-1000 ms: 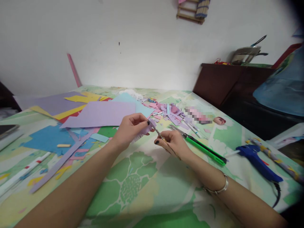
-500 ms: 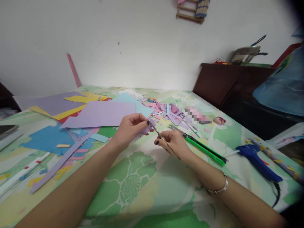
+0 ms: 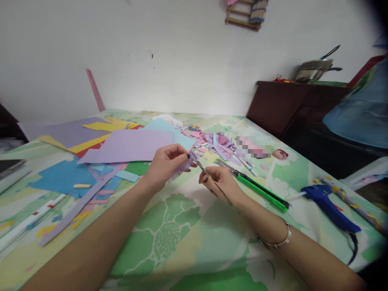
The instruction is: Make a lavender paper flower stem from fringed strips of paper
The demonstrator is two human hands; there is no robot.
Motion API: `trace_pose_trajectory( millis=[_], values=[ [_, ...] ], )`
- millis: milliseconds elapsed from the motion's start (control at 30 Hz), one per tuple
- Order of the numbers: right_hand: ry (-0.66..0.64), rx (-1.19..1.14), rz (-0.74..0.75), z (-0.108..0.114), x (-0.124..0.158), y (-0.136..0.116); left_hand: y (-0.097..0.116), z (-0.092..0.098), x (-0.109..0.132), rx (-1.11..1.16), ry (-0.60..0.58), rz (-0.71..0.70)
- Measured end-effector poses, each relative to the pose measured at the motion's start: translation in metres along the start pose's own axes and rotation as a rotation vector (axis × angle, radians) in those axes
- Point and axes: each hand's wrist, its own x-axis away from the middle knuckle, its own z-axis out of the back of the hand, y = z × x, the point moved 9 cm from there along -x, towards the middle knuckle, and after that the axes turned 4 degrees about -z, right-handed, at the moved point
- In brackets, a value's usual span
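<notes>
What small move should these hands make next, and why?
Probably one more careful snip: the right hand holds scissors with their blades at the fringed strip, which the left hand pinches. Slits already show along its lower edge, though the fingers hide part of it.

Soft light brightens the wall mid-frame; right corners go black, fine detail seems blurred.
</notes>
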Motion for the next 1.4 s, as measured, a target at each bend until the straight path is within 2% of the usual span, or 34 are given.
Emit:
trace_pose_trajectory(
  millis=[1400],
  values=[
    [0.059,0.069,-0.035,0.0056,-0.0021,0.0013,0.0009,-0.0019,0.0004,-0.037,-0.021,-0.015]
  ],
)
